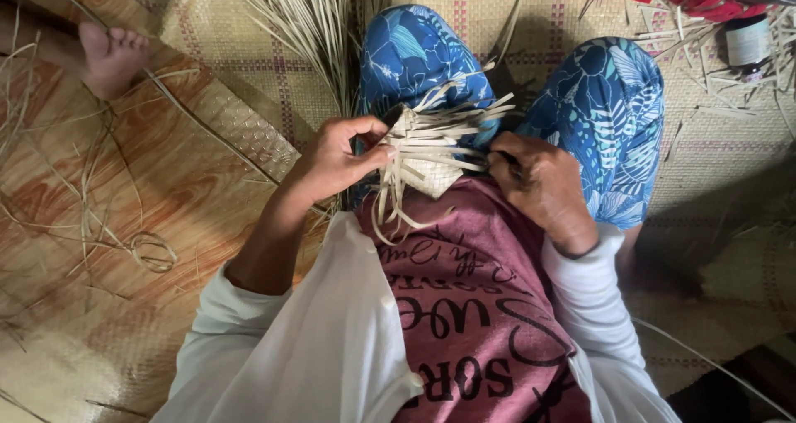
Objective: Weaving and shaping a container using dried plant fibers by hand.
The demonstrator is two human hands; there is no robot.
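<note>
I sit on a woven mat with my knees up in blue floral trousers [414, 54]. In my lap is a small half-woven piece of pale palm-leaf strips [427, 153], with loose strip ends sticking out to the right and hanging down over my maroon shirt. My left hand [340, 158] pinches the left edge of the woven piece between thumb and fingers. My right hand [539, 182] grips the free ends of the strips on the right side, fingers curled around them.
A bundle of dry palm strips [307, 17] lies on the woven mat [232, 50] ahead of my knees. Another person's bare foot [112, 54] rests at the upper left. Loose strips and a coil [153, 253] lie on the wood-patterned floor. A small dark bottle [746, 41] stands upper right.
</note>
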